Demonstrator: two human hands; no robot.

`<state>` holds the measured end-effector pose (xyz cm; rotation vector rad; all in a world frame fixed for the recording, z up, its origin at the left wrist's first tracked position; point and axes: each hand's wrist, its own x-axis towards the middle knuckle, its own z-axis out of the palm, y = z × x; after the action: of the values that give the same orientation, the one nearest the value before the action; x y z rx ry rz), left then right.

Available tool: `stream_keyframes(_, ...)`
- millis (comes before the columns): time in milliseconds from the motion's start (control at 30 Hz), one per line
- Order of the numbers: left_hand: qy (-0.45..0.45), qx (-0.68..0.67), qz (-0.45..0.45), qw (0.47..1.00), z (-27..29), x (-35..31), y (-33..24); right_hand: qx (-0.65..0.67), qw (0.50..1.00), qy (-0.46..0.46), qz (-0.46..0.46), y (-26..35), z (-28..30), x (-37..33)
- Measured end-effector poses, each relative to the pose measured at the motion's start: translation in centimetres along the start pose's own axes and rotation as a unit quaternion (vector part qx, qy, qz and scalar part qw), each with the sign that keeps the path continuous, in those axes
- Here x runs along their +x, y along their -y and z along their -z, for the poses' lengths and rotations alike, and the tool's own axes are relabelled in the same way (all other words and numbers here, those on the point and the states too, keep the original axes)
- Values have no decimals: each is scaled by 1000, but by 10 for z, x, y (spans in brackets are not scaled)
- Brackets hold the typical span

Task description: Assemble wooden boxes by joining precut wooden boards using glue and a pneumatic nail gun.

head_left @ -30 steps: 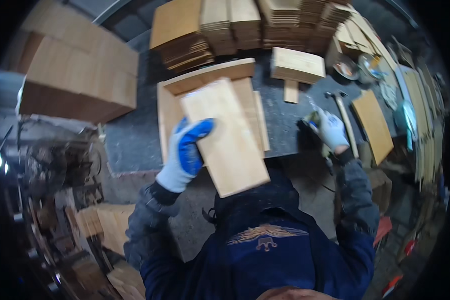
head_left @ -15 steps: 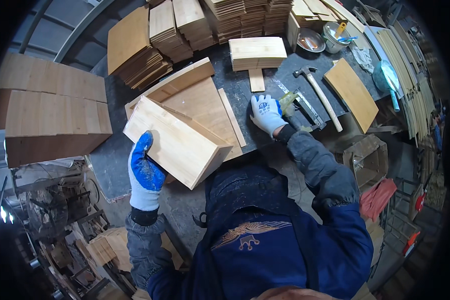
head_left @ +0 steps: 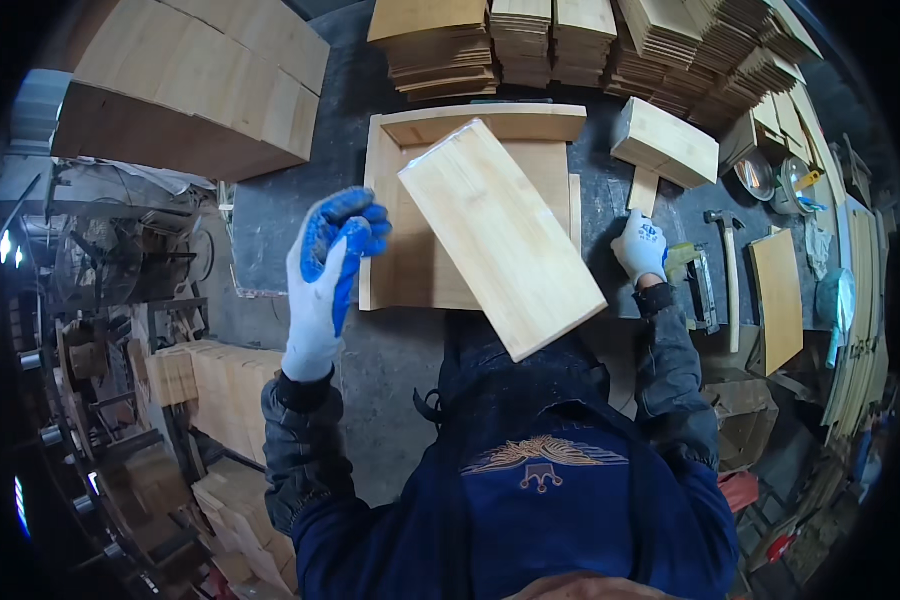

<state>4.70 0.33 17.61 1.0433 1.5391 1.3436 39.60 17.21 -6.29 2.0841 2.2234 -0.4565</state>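
My left hand (head_left: 335,265), in a blue-and-white coated glove, is lifted left of the wooden tray (head_left: 372,280), fingers loosely curled with nothing visible in them. A pale wooden box (head_left: 505,235) lies slantwise over the tray, one corner jutting past the table's front edge; neither hand touches it. My right hand (head_left: 640,247), in a matching glove, rests low on the table. Its fingers are closed at the near end of a short wooden strip (head_left: 644,190), though the fingertips are partly hidden. Just right of it lies a nail gun (head_left: 703,285) with a yellow-green part.
A stack of wooden pieces (head_left: 670,145) stands over the strip's far end. A claw hammer (head_left: 734,270) and a tan panel (head_left: 776,300) lie to the right. Board stacks (head_left: 435,50) line the back. Large wooden boxes (head_left: 190,95) sit at far left.
My left hand has let go of the pale box, which now rests turned more steeply across the tray. My right hand has come up to the strip. The whole view has swung leftward.
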Motion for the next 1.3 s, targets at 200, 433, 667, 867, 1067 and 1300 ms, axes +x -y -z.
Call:
stream_keyframes(200,214,-9,-126,969,18,65,22,-47,996,-75,-30,18,-12,-12)
stream_keyframes(433,417,-68,-132,897,-1,131,64,26,997,-10,-74,18,-7,-5)
stream_keyframes(667,495,-108,-99,856,-21,139,60,178,981,-57,-49,-25,-25,-27)
stream_keyframes(867,436,-48,-238,866,-16,141,79,316,918,-222,-90,-4,160,-101)
stream_keyframes(1067,344,-63,-244,904,-31,108,89,421,880,-219,-30,151,266,-210)
stream_keyframes(1300,295,-30,-306,905,-20,87,96,567,823,16,33,209,219,-225)
